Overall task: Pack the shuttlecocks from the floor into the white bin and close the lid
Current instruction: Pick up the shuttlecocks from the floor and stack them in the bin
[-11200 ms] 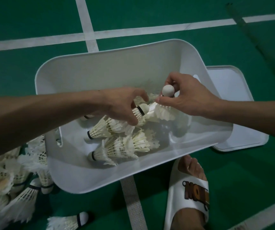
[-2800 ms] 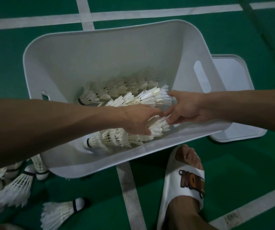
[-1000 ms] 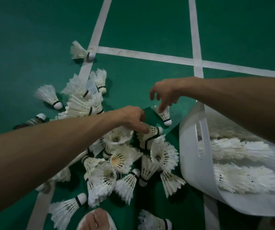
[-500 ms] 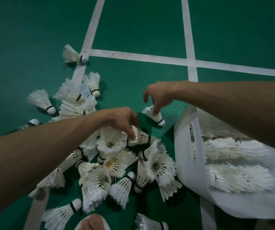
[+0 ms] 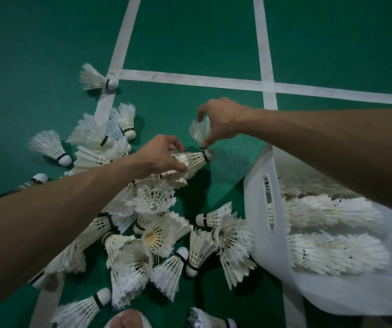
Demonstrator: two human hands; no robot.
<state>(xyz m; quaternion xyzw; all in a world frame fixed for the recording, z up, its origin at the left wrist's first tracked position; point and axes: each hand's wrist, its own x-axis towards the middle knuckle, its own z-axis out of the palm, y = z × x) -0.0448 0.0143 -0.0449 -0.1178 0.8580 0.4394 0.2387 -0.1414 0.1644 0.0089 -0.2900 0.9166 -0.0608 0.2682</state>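
Observation:
Several white feather shuttlecocks lie in a loose pile on the green court floor. My left hand grips one shuttlecock by its feathers, cork pointing right, just above the pile. My right hand pinches another shuttlecock, cork down, right above the left one's cork. The white bin stands at the right with its slotted side wall toward the pile. Rows of nested shuttlecocks lie inside it. The lid is out of view.
Single shuttlecocks lie scattered at the far left, one on a white court line and another nearer. White court lines cross the green floor. A toe in a white slipper shows at the bottom edge.
My view swung from the bin to the pile on the floor. Since half a second ago, both hands have closed on a shuttlecock each and lifted them slightly.

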